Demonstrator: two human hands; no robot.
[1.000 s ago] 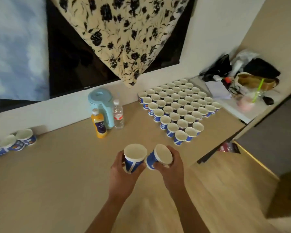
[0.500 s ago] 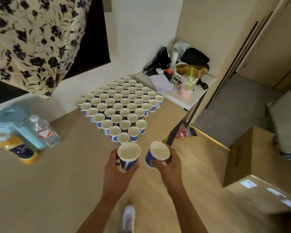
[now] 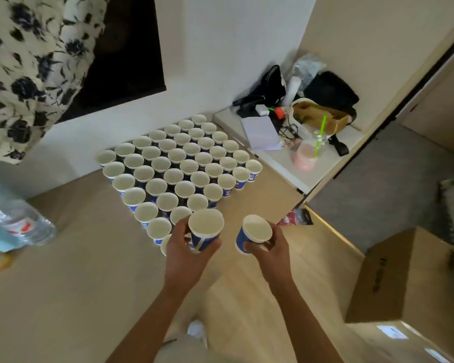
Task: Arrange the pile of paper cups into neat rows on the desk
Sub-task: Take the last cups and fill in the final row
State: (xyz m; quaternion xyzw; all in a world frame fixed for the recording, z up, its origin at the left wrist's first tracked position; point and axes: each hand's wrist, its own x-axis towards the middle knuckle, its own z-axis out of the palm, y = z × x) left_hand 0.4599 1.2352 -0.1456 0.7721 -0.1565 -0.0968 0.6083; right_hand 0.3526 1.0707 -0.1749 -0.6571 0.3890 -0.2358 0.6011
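Observation:
Several blue-and-white paper cups (image 3: pixel 180 163) stand upright in neat diagonal rows on the beige desk (image 3: pixel 63 271), against the white wall. My left hand (image 3: pixel 184 254) grips one upright paper cup (image 3: pixel 205 227) just above the near end of the rows, hiding part of a cup there. My right hand (image 3: pixel 269 251) holds a second paper cup (image 3: pixel 254 230), tilted slightly left, over the desk's right edge.
A clear water bottle (image 3: pixel 16 221) and a pale blue kettle stand at the far left. A white side shelf (image 3: pixel 307 176) at the right carries bags, papers, cables and a pink drink with a green straw (image 3: pixel 306 155). A cardboard box (image 3: pixel 399 276) sits on the floor at the right.
The view has swung right and closer to the cup rows. Both hands, each with its cup, have moved forward to the near end of the rows.

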